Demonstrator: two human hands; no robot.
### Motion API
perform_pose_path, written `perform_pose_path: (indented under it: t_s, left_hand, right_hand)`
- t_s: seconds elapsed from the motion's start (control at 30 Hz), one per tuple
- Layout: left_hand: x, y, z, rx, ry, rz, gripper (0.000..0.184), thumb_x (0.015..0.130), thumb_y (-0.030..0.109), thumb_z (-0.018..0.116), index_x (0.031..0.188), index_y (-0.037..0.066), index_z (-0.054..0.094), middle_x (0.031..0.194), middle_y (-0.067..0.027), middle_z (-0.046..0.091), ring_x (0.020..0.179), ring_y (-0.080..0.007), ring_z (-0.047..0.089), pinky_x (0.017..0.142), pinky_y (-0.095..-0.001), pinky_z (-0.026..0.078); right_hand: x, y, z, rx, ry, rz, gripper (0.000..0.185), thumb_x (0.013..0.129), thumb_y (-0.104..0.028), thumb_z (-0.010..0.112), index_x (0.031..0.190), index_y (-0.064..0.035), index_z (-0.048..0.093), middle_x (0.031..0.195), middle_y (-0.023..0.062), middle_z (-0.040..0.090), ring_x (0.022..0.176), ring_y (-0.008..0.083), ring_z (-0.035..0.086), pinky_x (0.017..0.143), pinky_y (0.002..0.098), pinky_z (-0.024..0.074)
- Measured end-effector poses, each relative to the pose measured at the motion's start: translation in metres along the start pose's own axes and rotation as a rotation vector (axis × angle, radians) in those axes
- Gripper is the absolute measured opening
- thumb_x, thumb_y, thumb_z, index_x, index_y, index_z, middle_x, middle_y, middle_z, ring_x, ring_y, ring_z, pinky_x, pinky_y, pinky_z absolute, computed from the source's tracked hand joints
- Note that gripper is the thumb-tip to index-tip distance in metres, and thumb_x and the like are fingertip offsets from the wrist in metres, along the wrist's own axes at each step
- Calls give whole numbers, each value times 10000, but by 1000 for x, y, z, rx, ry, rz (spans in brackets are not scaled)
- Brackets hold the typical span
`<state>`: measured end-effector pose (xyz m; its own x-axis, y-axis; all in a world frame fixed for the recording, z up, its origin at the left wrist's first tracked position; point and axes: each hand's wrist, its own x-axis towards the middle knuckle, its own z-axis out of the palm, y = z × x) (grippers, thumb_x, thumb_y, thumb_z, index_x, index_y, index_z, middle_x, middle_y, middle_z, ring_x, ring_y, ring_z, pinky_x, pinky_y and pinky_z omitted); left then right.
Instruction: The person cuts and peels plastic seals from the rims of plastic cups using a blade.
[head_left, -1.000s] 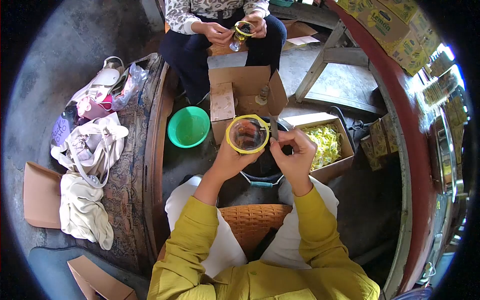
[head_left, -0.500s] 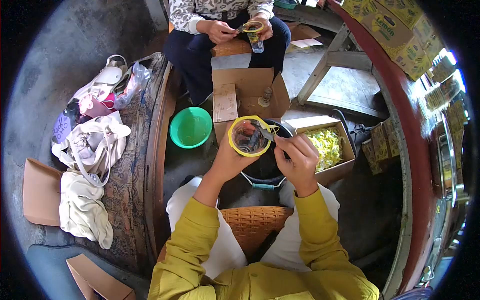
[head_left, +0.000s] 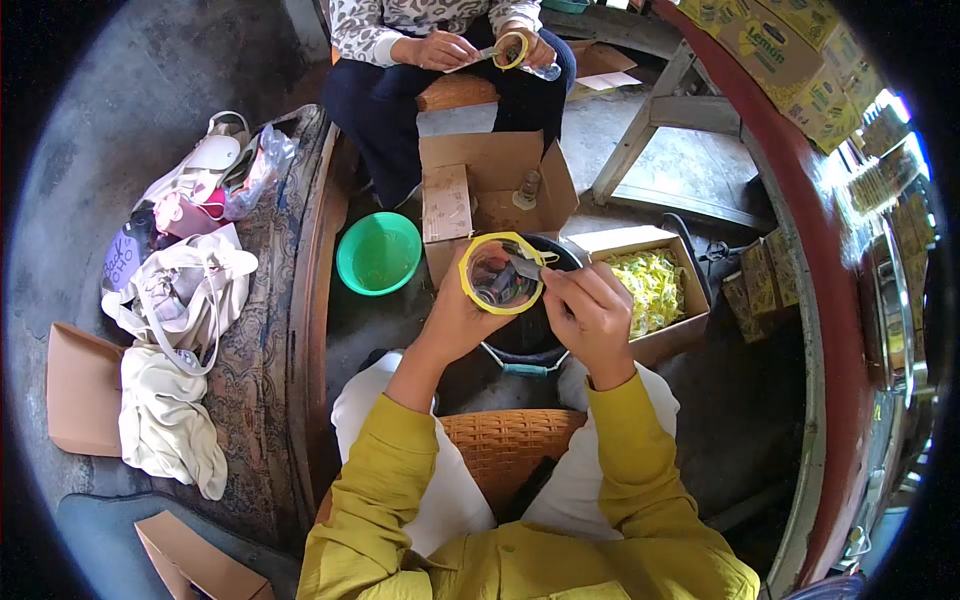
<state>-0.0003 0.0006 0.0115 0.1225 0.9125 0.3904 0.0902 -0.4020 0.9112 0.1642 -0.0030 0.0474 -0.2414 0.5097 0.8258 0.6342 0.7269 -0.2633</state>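
Note:
My left hand (head_left: 452, 325) is wrapped round a clear plastic cup (head_left: 500, 302) with a yellow rim, its mouth tilted toward me. A flat grey blade (head_left: 525, 267), like a small knife, is pinched in my right hand (head_left: 592, 310). The blade lies across the right side of the rim, its tip over the cup's mouth. A thin yellow strip (head_left: 548, 256) curls off the rim beside it. Below the cup stands a dark bucket (head_left: 520, 352) with a light-blue handle grip.
Behind the cup is an open cardboard box (head_left: 505, 165) with a clear cup inside. Yellow scraps fill another box (head_left: 670, 345) at right; a green basin (head_left: 350, 262) stands left. Opposite, a person's hands (head_left: 445, 50) hold a blade and a yellow-rimmed cup (head_left: 510, 50).
The blade in my right hand has shifted slightly left, farther over the cup's mouth. My left hand keeps its grip. The other person's cup has tilted, with its mouth turned more toward me.

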Motion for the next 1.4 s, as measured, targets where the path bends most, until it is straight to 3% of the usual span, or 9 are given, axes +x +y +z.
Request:
perform_pose_path:
  t_s: [0.23,0.43,0.73,0.93,1.4]
  left_hand:
    - [-2,1,4,-9,-44,-15,616,638,70,773,1144,30,423,1026,-81,512,968,-168,524,853,-290,436]
    - [-1,-10,4,-2,-4,17,630,637,64,772,1152,30,411,1043,-83,511,977,-170,521,859,-292,438]
    - [1,-10,2,-4,21,22,618,638,77,774,1147,32,427,1029,-70,515,964,-168,523,834,-288,443]
    - [3,1,0,71,52,41,577,622,98,784,1106,34,477,1001,-66,532,939,-168,542,828,-284,445]
    - [1,-2,3,80,69,33,561,608,94,785,1076,22,483,988,-84,527,932,-195,541,827,-301,440]
  right_hand:
    - [-3,4,4,-24,-27,66,150,629,56,658,758,-20,645,662,64,559,587,197,548,506,271,447]
    - [-7,7,7,325,138,447,107,641,53,654,735,9,628,630,84,585,550,137,581,518,221,445]
    - [-3,5,1,340,52,364,134,632,58,658,754,6,641,620,88,584,537,142,570,509,229,438]
    - [1,9,-2,88,30,54,159,626,70,658,755,-23,648,666,71,569,589,204,558,509,276,447]
    - [-3,4,7,8,5,38,148,640,59,660,770,-9,641,674,58,557,604,207,544,524,303,456]
